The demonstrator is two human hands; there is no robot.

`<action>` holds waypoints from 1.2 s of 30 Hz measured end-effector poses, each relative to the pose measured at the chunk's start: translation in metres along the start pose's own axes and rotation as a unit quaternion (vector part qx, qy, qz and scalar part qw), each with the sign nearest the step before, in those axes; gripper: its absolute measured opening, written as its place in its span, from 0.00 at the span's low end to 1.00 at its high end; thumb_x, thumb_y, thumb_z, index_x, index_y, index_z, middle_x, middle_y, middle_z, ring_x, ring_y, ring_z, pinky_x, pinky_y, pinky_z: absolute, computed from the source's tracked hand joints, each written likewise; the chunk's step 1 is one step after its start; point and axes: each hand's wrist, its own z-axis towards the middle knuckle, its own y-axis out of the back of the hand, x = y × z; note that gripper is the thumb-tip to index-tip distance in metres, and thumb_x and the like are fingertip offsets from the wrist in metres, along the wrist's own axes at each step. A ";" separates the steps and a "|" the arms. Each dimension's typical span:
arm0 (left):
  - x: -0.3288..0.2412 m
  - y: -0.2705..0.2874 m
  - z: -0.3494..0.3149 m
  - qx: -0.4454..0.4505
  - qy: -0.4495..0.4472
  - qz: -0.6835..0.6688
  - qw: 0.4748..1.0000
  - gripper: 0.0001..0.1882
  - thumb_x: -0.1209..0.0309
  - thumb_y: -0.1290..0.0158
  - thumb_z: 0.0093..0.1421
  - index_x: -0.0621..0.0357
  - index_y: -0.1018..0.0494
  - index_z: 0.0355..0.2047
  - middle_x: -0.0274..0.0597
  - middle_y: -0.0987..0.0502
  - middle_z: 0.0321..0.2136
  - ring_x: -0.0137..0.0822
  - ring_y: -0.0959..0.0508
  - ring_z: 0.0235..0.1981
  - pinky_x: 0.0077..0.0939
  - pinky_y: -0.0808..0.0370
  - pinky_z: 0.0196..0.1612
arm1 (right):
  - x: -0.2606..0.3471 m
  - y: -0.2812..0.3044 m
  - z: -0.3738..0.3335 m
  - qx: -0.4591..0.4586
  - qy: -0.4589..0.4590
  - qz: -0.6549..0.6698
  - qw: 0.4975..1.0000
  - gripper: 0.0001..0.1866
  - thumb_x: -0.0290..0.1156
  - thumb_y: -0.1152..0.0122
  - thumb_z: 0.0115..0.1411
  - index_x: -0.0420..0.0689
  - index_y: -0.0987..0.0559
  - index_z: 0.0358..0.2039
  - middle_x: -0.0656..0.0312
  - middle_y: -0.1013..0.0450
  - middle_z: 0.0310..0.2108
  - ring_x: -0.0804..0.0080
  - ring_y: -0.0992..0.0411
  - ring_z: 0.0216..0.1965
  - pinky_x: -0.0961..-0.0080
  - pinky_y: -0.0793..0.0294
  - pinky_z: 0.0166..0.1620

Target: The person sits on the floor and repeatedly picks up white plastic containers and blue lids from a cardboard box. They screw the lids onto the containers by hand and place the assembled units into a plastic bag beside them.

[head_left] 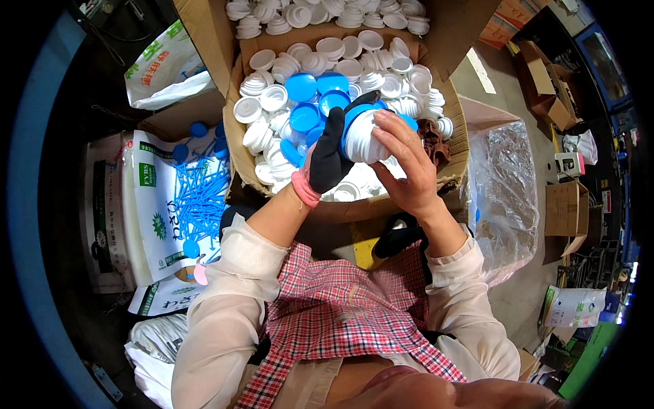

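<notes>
Two hands meet above the open brown cardboard box [455, 116], and between them we hold a white ribbed plastic cap with a blue round lid [364, 135]. Our left hand [328, 155], in a black glove with a pink cuff, presses the cap from the left side. Our bare right hand [405, 167] wraps its fingers [394, 133] around the cap from the right. Many loose white caps [272, 99] and round blue lids [301, 87] fill the box below. Thin blue plastic sticks [201, 198] lie on a printed white sack [151, 225] at our left.
</notes>
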 end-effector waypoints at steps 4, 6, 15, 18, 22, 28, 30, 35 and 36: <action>0.003 0.007 0.000 0.014 0.019 -0.038 0.999 0.33 0.45 0.66 0.68 0.57 0.44 0.63 0.38 0.32 0.54 0.31 0.30 0.53 0.26 0.34 0.58 | -0.004 0.006 0.003 0.033 0.018 0.025 0.999 0.33 0.12 0.37 0.39 0.39 0.28 0.51 0.50 0.32 0.55 0.50 0.35 0.58 0.59 0.34 0.58; 0.007 0.016 0.000 0.009 0.027 -0.052 0.998 0.32 0.46 0.66 0.68 0.57 0.43 0.63 0.37 0.32 0.54 0.30 0.30 0.53 0.25 0.35 0.57 | -0.003 0.008 0.004 0.040 0.016 0.034 0.999 0.33 0.11 0.38 0.40 0.39 0.28 0.51 0.50 0.32 0.55 0.49 0.35 0.58 0.58 0.34 0.58; 0.006 0.012 0.001 0.028 0.030 -0.080 0.996 0.30 0.48 0.66 0.69 0.55 0.42 0.62 0.35 0.31 0.53 0.28 0.30 0.52 0.23 0.34 0.56 | -0.004 0.013 0.006 0.062 0.017 0.033 0.997 0.32 0.10 0.39 0.40 0.39 0.28 0.51 0.51 0.31 0.54 0.50 0.35 0.58 0.58 0.33 0.58; 0.007 0.015 0.000 0.031 0.029 -0.079 0.996 0.30 0.48 0.66 0.69 0.55 0.42 0.62 0.35 0.32 0.54 0.28 0.30 0.52 0.23 0.34 0.56 | -0.003 0.013 0.007 0.061 0.017 0.033 0.997 0.32 0.10 0.38 0.40 0.39 0.28 0.51 0.51 0.31 0.54 0.50 0.35 0.58 0.58 0.33 0.58; 0.011 0.019 -0.001 0.011 0.038 -0.132 0.990 0.30 0.53 0.54 0.65 0.56 0.42 0.61 0.39 0.32 0.54 0.34 0.31 0.54 0.30 0.34 0.58 | -0.001 0.013 0.007 0.061 0.015 0.030 0.998 0.32 0.10 0.39 0.40 0.39 0.27 0.50 0.51 0.31 0.53 0.50 0.34 0.58 0.59 0.33 0.58; -0.007 0.002 -0.001 -0.002 -0.002 0.278 0.961 0.40 0.70 0.36 0.52 0.58 0.43 0.63 0.40 0.36 0.58 0.33 0.34 0.57 0.31 0.34 0.59 | -0.012 0.018 0.002 0.109 0.006 0.048 0.993 0.34 0.16 0.34 0.41 0.41 0.29 0.53 0.52 0.35 0.58 0.52 0.39 0.61 0.60 0.37 0.60; -0.012 -0.009 0.000 0.034 -0.020 0.292 0.956 0.42 0.71 0.37 0.52 0.58 0.45 0.64 0.42 0.40 0.61 0.33 0.36 0.59 0.29 0.35 0.59 | -0.008 0.015 0.000 0.024 -0.122 0.132 0.983 0.38 0.28 0.28 0.42 0.42 0.31 0.56 0.54 0.40 0.61 0.56 0.42 0.63 0.64 0.40 0.61; -0.004 0.003 0.009 0.000 -0.027 0.315 0.949 0.44 0.65 0.35 0.51 0.56 0.47 0.64 0.39 0.40 0.59 0.35 0.37 0.58 0.30 0.36 0.59 | -0.024 -0.009 -0.012 -0.028 -0.368 0.296 0.881 0.23 0.42 0.43 0.62 0.41 0.29 0.52 0.64 0.32 0.41 0.76 0.35 0.43 0.79 0.36 0.48; 0.003 0.006 0.010 -0.004 -0.032 0.388 0.921 0.43 0.64 0.35 0.51 0.57 0.46 0.63 0.42 0.38 0.58 0.36 0.34 0.57 0.30 0.35 0.58 | -0.037 -0.021 -0.018 -0.112 -0.379 0.373 0.839 0.18 0.44 0.48 0.66 0.41 0.27 0.45 0.66 0.31 0.34 0.79 0.35 0.38 0.80 0.35 0.42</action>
